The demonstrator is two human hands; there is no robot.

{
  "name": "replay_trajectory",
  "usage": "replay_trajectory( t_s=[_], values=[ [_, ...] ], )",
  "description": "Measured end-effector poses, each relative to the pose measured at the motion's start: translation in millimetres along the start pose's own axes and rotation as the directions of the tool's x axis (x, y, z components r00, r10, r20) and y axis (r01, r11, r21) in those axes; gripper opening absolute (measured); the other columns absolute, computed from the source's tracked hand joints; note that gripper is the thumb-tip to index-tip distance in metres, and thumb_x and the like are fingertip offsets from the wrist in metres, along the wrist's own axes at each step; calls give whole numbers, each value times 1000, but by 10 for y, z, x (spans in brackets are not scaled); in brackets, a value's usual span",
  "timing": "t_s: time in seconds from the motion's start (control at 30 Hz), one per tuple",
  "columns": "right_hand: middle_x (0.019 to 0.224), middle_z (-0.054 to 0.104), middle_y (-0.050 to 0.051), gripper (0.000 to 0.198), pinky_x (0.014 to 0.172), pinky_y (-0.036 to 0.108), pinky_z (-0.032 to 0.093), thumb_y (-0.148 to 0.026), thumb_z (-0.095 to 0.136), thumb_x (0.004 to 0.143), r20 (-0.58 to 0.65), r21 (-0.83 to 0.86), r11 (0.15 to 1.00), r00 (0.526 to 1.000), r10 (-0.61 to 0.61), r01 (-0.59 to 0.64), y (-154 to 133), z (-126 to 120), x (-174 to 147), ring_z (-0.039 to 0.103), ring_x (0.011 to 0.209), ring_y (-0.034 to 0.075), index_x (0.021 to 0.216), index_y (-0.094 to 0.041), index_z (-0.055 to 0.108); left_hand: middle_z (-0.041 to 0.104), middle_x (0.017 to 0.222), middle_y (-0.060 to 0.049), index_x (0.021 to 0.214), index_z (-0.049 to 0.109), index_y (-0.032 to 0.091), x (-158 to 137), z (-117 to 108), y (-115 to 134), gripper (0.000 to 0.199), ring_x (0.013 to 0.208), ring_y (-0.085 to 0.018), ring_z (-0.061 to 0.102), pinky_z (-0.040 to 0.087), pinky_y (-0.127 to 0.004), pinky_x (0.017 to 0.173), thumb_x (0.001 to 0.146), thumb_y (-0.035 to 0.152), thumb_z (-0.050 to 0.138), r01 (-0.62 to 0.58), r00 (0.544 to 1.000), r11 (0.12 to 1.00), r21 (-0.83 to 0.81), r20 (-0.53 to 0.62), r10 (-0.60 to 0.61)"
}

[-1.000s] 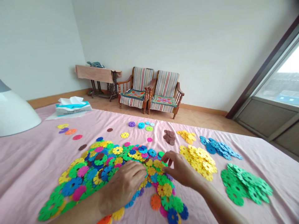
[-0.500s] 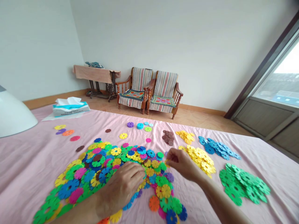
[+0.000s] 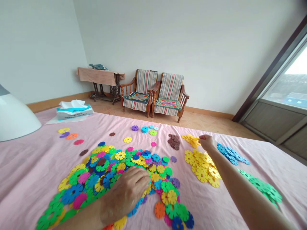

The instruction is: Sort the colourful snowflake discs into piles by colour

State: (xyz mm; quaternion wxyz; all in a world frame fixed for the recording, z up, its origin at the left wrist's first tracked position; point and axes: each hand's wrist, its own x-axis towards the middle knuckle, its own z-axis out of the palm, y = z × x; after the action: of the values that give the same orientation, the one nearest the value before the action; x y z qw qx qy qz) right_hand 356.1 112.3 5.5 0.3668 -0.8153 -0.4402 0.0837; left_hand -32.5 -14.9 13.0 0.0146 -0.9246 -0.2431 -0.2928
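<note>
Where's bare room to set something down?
Bare pink cloth: between the mixed-colour, flower-shaped plastic discs and right forearm; also left of those discs, before the white dome-shaped object. Crowded: around the left hand.

Armchairs [image 3: 154, 88]: 2, wooden, side by side, with striped covers [image 3: 170, 84] and patterned seat mats [image 3: 169, 103].
Small table [image 3: 116, 83]: left of them, metal legs, draped with pinkish cloth [image 3: 96, 76].
Tissue box [image 3: 74, 113]: blue and white, tissue coming out.
Door [image 3: 275, 119]: at right, glass above panels.

Single-colour disc piles [image 3: 202, 166] numbered 5; mixed-colour disc heap [image 3: 109, 177], 1. Loose brown discs [image 3: 112, 134] came to 2. Armchairs [image 3: 169, 87] were 2, tissue box [image 3: 74, 112] 1.
</note>
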Motion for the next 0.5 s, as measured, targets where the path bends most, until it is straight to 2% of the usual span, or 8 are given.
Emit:
replay_trajectory(
  t_s=[0.1, 0.17, 0.23, 0.3, 0.33, 0.37, 0.43, 0.5],
  values=[
    [71, 70, 10, 20, 61, 31, 45, -23, 53, 68, 32, 13, 998, 998, -55, 54, -46, -44, -154, 66, 71, 24, 82, -14, 66, 65, 87, -4, 97, 62, 17, -1, -3, 1, 21, 87, -16, 60, 50, -31, 83, 92, 15, 42, 7, 1000, 1000, -15, 20, -7],
    [75, 70, 8, 21, 63, 29, 46, -24, 52, 72, 113, 49, 990, 984, -135, 130, -126, -76, -361, 66, 72, 21, 86, -16, 65, 65, 88, -4, 97, 62, 17, -2, -6, 2, 20, 88, -16, 59, 50, -32, 83, 92, 15, 42, 19, 999, 1000, -25, 30, -18],
    [74, 70, 5, 18, 61, 25, 46, -25, 53, 73, 233, 108, 972, 945, -229, 208, -231, -115, -643, 65, 69, 17, 83, -17, 65, 65, 90, -4, 98, 62, 17, -2, -8, 4, 20, 88, -17, 59, 49, -33, 83, 92, 15, 43, 29, 999, 999, -37, 36, -28],
    [68, 68, 1, 12, 57, 22, 44, -25, 55, 72, 368, 168, 944, 870, -327, 283, -341, -171, -969, 62, 63, 14, 76, -19, 65, 65, 90, -3, 98, 62, 17, -3, -10, 6, 19, 88, -17, 59, 49, -33, 83, 92, 15, 43, 38, 999, 998, -46, 36, -36],
    [64, 66, -1, 11, 55, 21, 42, -24, 56, 71, 442, 194, 925, 813, -380, 327, -391, -206, -1133, 60, 60, 13, 74, -19, 65, 65, 90, -3, 98, 62, 17, -3, -10, 8, 19, 88, -17, 59, 49, -33, 83, 92, 15, 44, 42, 999, 998, -48, 35, -40],
    [64, 65, -1, 11, 55, 22, 41, -23, 55, 72, 522, 211, 897, 731, -440, 389, -432, -241, -1288, 59, 60, 13, 74, -20, 65, 65, 89, -4, 97, 62, 17, -3, -10, 9, 19, 88, -16, 59, 49, -33, 83, 92, 15, 44, 45, 999, 998, -48, 32, -44],
    [71, 65, 0, 13, 58, 22, 41, -20, 54, 73, 614, 209, 862, 623, -484, 463, -487, -304, -1550, 57, 65, 13, 78, -20, 65, 65, 88, -4, 97, 62, 17, -3, -9, 12, 20, 87, -16, 59, 49, -33, 83, 92, 15, 43, 48, 998, 998, -43, 30, -47],
    [80, 64, 1, 17, 62, 24, 42, -16, 55, 71, 656, 186, 852, 584, -478, 489, -502, -342, -1726, 57, 71, 14, 83, -21, 65, 65, 88, -4, 97, 62, 17, -3, -8, 14, 20, 87, -17, 58, 49, -33, 83, 92, 15, 43, 48, 998, 998, -40, 36, -47]
  ],
)
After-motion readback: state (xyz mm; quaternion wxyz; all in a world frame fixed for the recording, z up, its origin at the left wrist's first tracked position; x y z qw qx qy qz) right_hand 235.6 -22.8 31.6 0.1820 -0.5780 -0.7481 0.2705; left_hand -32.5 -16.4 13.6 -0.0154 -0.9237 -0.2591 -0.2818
